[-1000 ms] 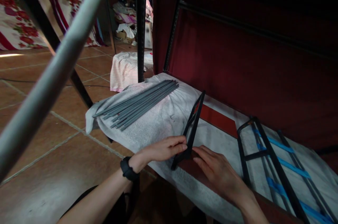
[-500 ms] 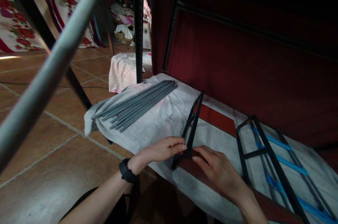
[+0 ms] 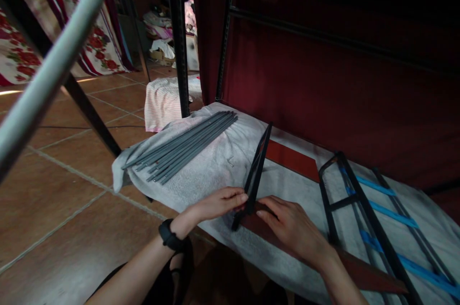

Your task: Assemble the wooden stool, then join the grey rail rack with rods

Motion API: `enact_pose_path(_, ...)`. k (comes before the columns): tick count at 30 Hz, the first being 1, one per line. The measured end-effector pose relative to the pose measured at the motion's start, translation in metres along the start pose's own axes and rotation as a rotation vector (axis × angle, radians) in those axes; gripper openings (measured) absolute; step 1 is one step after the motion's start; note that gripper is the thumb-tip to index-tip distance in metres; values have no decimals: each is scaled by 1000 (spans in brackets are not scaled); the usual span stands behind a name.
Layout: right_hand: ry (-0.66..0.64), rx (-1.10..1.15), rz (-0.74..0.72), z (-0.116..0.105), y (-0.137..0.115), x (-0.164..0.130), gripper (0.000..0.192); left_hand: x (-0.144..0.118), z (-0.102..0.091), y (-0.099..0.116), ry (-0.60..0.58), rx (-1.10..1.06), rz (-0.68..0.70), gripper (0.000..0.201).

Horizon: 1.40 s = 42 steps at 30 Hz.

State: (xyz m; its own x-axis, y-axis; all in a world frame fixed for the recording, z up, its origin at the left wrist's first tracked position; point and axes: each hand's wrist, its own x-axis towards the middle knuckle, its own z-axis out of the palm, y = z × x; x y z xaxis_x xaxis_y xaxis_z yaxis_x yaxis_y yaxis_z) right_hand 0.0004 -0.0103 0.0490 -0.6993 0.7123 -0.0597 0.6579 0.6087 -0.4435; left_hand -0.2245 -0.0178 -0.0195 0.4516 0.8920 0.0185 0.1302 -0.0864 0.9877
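Head view, left hand: the left hand [image 3: 215, 204] is being kept at the near end of a black frame piece [image 3: 256, 175], fingertips pinching its edge.
Head view, right hand: the right hand [image 3: 293, 228] is being laid just beside the piece's foot, fingers loosely curled; whether it is gripping cannot be told.
Frame piece: it is being stood on edge on the white towel [image 3: 215, 161], beside the red strip [image 3: 291, 160].
Step, as judged: the piece is being steadied upright.
Next move, as judged: a firm pinch on both sides is being called for.
Surroundings: grey rods [image 3: 183, 144] and a black rack with blue tape [image 3: 362, 209] are lying apart.

— What covers the bench [image 3: 287, 158]?
— A grey towel [image 3: 215, 166]. On it lie a bundle of grey rods [image 3: 183, 146], a black frame [image 3: 256, 175] and a blue-taped rack [image 3: 373, 218].
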Motion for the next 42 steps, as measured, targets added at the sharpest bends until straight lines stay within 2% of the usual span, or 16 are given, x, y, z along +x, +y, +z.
enact_pose_path(2,-10,-16,10,-1,-1,-1,23,1,3,-2,11,-28,-16,46)
enact_pose_path(5,-23,-26,4,-1,-2,-1,23,2,4,-3,46,40,2,44)
enact_pose_path(12,-22,-26,-14,1,1,1,24,3,-2,4,45,277,251,37)
enact_pose_path(15,-21,-14,-18,2,3,1,24,2,0,2,63,200,156,40)
enact_pose_path(19,-11,3,-12,1,3,1,24,2,7,-5,50,-88,-53,46)
enact_pose_path(22,-6,-12,-22,1,3,1,23,2,10,-5,66,-159,-99,45)
enact_pose_path(25,8,-28,-19,1,3,0,23,2,7,-1,66,-42,-40,41)
enact_pose_path(30,10,-17,-44,4,6,0,24,2,-1,2,43,254,224,36)
enact_pose_path(32,11,-11,-47,5,7,0,25,2,-3,0,59,309,270,35)
enact_pose_path(34,12,-4,-48,5,7,1,25,2,-2,-3,70,275,210,36)
enact_pose_path(38,23,-17,-43,2,6,0,24,2,5,-9,86,7,-20,46)
enact_pose_path(42,18,-40,-27,1,5,-2,23,4,12,-6,141,-115,-101,47)
